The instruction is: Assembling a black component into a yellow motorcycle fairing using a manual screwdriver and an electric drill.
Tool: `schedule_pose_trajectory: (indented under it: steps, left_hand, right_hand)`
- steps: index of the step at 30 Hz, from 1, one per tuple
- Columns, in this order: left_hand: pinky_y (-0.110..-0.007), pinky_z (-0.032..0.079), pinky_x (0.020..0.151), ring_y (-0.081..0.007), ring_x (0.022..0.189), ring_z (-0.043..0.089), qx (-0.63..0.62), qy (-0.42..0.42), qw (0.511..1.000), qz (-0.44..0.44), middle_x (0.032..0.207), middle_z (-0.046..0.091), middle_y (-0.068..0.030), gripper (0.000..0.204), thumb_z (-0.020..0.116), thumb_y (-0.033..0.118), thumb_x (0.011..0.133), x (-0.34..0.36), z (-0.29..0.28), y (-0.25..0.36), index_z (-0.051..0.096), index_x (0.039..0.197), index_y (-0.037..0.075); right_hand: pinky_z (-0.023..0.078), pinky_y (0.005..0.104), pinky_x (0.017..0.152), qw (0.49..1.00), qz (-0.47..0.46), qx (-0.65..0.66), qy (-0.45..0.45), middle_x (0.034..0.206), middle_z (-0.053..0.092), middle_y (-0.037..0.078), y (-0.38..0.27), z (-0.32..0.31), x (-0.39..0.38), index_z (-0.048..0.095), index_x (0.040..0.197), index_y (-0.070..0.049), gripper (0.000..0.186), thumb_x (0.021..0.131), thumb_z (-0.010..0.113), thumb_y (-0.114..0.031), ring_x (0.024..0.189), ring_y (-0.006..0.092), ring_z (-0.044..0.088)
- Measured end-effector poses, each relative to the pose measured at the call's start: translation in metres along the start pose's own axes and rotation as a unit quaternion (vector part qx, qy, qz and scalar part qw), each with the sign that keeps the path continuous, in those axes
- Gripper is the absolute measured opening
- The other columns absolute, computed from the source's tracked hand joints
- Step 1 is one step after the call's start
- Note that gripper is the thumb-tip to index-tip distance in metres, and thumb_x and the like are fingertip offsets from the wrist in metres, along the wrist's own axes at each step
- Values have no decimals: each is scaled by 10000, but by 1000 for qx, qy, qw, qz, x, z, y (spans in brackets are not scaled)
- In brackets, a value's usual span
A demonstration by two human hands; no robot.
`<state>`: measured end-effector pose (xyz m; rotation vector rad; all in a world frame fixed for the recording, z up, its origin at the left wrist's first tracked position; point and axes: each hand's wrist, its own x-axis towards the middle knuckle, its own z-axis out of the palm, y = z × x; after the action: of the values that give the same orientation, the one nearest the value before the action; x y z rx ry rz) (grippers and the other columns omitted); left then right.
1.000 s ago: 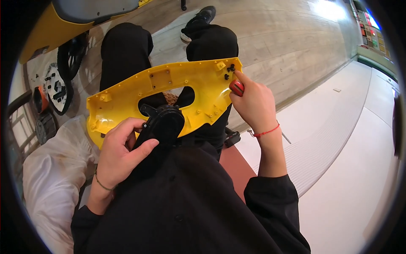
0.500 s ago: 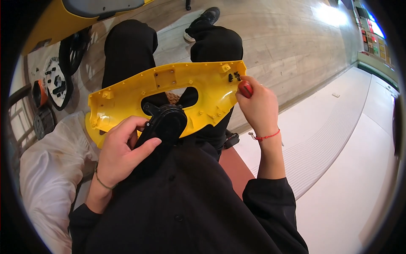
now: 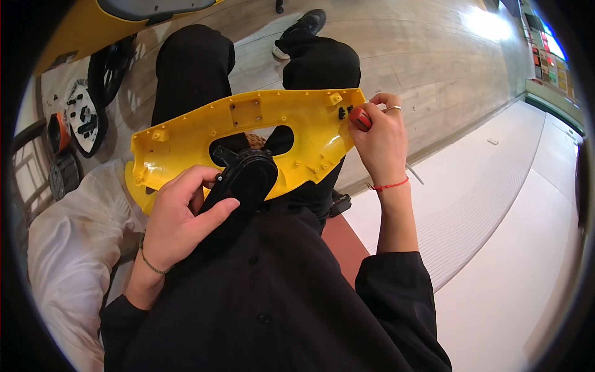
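Observation:
A yellow plastic shell [image 3: 204, 146] lies inner side up across my lap, an oval opening in its middle. My left hand [image 3: 180, 214] is closed around a black, rounded plastic housing [image 3: 248, 183] above the shell's near edge. At the shell's right end my right hand [image 3: 381, 127] grips a screwdriver with a red and black handle [image 3: 361, 119]. Its thin shaft [image 3: 415, 175] sticks out behind the hand near the wrist. Index finger and thumb are bent close together; whether they pinch anything is too small to tell. Small black pieces [image 3: 344, 113], apparently screws, lie in the shell beside this hand.
A large yellow body with a grey panel [image 3: 155, 7] stands at upper left. Below it are a black wheel-like part [image 3: 114, 77] and a white tray [image 3: 80, 111] of small black parts. White fabric [image 3: 80, 242] lies at left, a white ribbed board [image 3: 458, 211] at right.
My right hand has shifted slightly up at the shell's right edge and turned, its fingers bending over the rim. The screwdriver turned with it. My left hand keeps its hold on the housing.

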<state>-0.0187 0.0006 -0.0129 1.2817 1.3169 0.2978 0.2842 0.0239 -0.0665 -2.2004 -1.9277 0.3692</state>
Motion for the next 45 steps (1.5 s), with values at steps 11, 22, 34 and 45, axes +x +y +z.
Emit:
schedule_pose_trajectory:
  steps: [11, 22, 34, 45]
  left_hand:
    - [-222, 294, 494, -51, 536, 348, -11, 2, 1000, -1, 702, 477, 28, 323, 751, 183, 747, 1, 2, 0, 600, 987, 27]
    - [-221, 293, 492, -49, 537, 347, -5, 1, 1000, -1, 687, 471, 32, 328, 753, 181, 752, -1, 1, -1, 597, 996, 28]
    - [-179, 293, 523, -2, 582, 366, -143, -73, 987, -12, 707, 491, 65, 299, 729, 118, 786, 1, 4, 1, 575, 1023, 21]
    - [-156, 307, 557, 12, 624, 385, -217, -122, 968, -22, 799, 538, 69, 303, 708, 82, 795, 2, 5, 7, 565, 1054, 22]
  right_hand:
    - [499, 363, 695, 1000, 0, -24, -16, 1043, 555, 83, 4, 6, 2, 685, 851, -60, 169, 694, 706, -120, 811, 283, 608]
    - [499, 374, 710, 999, -36, 13, -33, 1009, 559, 89, 3, 0, 7, 650, 801, -23, 158, 680, 702, -110, 847, 272, 597]
    - [460, 200, 715, 943, 138, 303, 6, 858, 651, 35, -23, -54, -10, 629, 865, 9, 46, 822, 613, 8, 766, 71, 579]
    - [493, 270, 683, 903, -15, 414, -110, 817, 658, 87, -52, -52, -41, 643, 877, -50, 163, 733, 695, 6, 728, 220, 638]
